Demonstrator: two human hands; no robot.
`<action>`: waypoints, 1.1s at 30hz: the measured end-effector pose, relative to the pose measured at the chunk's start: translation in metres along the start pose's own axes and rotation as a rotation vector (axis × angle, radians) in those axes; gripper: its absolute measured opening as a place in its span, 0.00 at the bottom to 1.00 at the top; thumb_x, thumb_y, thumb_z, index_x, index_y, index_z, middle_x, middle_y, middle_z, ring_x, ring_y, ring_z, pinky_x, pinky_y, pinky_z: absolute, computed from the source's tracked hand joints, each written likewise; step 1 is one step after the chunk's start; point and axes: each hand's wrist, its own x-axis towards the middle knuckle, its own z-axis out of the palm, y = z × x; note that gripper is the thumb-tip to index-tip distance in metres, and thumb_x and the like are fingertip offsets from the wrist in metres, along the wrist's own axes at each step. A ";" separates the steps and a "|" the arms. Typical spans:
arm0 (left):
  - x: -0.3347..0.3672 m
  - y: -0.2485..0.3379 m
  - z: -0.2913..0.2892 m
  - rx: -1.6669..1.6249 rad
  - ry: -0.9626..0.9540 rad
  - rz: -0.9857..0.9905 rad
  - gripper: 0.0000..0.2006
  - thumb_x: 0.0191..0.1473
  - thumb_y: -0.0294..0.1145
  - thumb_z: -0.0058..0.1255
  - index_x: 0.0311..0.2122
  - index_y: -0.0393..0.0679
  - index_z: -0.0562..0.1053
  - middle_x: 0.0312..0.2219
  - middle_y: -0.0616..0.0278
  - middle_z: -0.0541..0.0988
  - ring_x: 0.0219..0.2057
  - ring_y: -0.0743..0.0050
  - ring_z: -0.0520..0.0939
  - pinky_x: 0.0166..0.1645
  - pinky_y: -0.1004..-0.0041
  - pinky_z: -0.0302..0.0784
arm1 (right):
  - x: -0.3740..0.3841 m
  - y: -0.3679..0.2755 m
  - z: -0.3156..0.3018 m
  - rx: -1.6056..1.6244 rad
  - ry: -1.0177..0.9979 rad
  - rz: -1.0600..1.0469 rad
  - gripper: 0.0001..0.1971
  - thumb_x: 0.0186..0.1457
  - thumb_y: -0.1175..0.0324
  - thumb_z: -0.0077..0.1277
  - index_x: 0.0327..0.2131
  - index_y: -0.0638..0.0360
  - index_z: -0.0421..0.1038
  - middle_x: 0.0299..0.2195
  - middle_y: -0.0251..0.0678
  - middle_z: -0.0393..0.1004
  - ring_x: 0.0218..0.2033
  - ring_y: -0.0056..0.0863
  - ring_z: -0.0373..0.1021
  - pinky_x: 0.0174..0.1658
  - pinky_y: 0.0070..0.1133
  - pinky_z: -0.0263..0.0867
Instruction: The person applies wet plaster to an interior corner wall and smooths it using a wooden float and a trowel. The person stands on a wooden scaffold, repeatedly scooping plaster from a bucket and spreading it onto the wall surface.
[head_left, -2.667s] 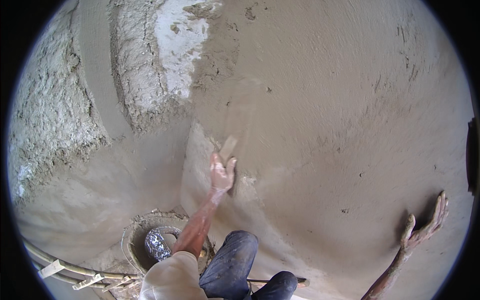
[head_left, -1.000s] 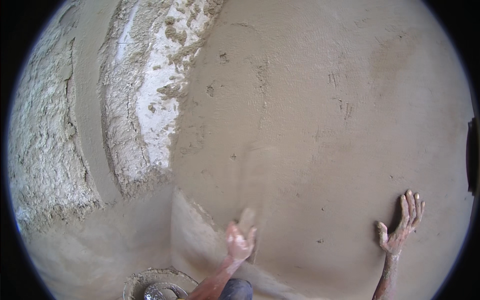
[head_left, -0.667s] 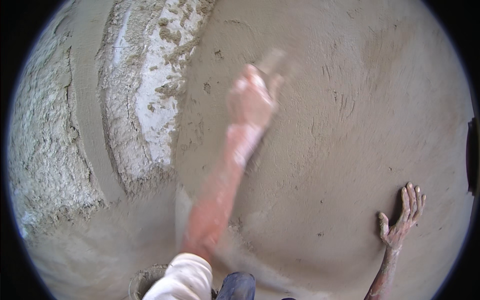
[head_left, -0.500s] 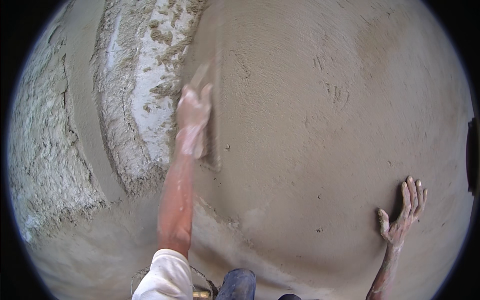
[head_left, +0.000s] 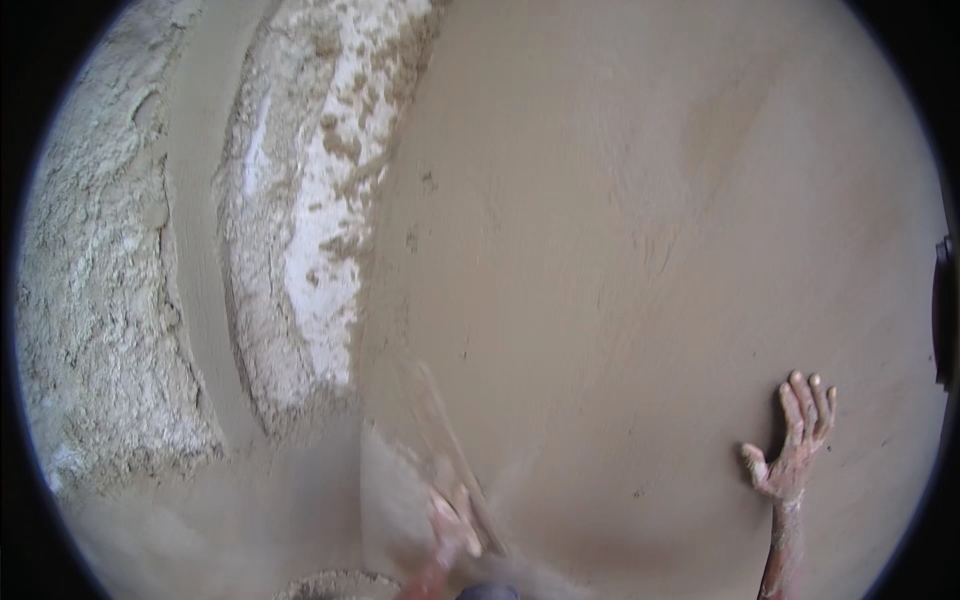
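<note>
My left hand, smeared by motion, is low in the head view, closed around a long plastering float. The float is tilted, its upper end leaning left, and lies against wet grey-brown plaster; blur hides its exact outline. Over on the right, my right hand rests flat on the plaster with fingers spread, holding nothing. Both hands are coated with plaster.
Left of the smooth plaster runs a patchy white strip, then a smooth plaster band and rough plaster. A round container's rim shows at the bottom. A dark object stands at the right edge.
My left hand and the float have swept down and slightly right from the upper middle. Finger-like marks in the upper plaster look smoothed. My right hand appears slightly lower and further left.
</note>
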 end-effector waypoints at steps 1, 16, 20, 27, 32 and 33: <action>-0.029 0.041 0.010 -0.015 -0.009 0.062 0.49 0.60 0.60 0.55 0.65 0.20 0.53 0.61 0.25 0.63 0.63 0.29 0.66 0.68 0.50 0.61 | -0.004 0.002 -0.001 0.005 -0.034 0.006 0.43 0.60 0.30 0.46 0.67 0.52 0.62 0.68 0.37 0.62 0.73 0.41 0.49 0.75 0.52 0.37; 0.305 0.532 -0.189 0.123 0.387 0.674 0.39 0.67 0.58 0.44 0.64 0.27 0.63 0.49 0.37 0.80 0.53 0.43 0.82 0.60 0.56 0.76 | -0.002 -0.001 0.007 0.041 -0.053 -0.025 0.40 0.62 0.34 0.47 0.66 0.53 0.63 0.68 0.38 0.62 0.73 0.41 0.49 0.74 0.52 0.38; 0.329 0.441 -0.201 0.171 0.337 0.525 0.43 0.64 0.64 0.45 0.61 0.26 0.65 0.50 0.33 0.79 0.54 0.36 0.80 0.60 0.54 0.75 | 0.011 0.008 0.001 0.037 -0.055 -0.005 0.41 0.61 0.34 0.49 0.66 0.55 0.62 0.68 0.41 0.62 0.73 0.42 0.50 0.74 0.51 0.38; 0.270 0.097 -0.122 0.145 0.295 0.324 0.50 0.63 0.66 0.47 0.63 0.17 0.59 0.56 0.22 0.71 0.61 0.30 0.71 0.65 0.54 0.68 | -0.001 0.013 0.024 0.005 0.044 -0.161 0.39 0.65 0.40 0.46 0.66 0.62 0.61 0.66 0.48 0.65 0.70 0.50 0.56 0.72 0.47 0.46; 0.177 -0.042 -0.078 0.143 0.291 0.133 0.50 0.64 0.62 0.47 0.66 0.15 0.52 0.63 0.20 0.62 0.67 0.29 0.63 0.71 0.55 0.60 | 0.010 0.003 0.027 0.051 0.066 -0.237 0.39 0.64 0.39 0.47 0.65 0.65 0.63 0.64 0.51 0.67 0.67 0.52 0.60 0.69 0.46 0.52; 0.137 -0.036 -0.052 0.021 0.238 0.054 0.50 0.64 0.61 0.46 0.67 0.16 0.51 0.64 0.19 0.58 0.69 0.31 0.60 0.72 0.55 0.57 | 0.008 0.005 0.031 0.049 0.065 -0.256 0.40 0.64 0.38 0.47 0.65 0.65 0.64 0.64 0.51 0.67 0.67 0.51 0.61 0.69 0.45 0.52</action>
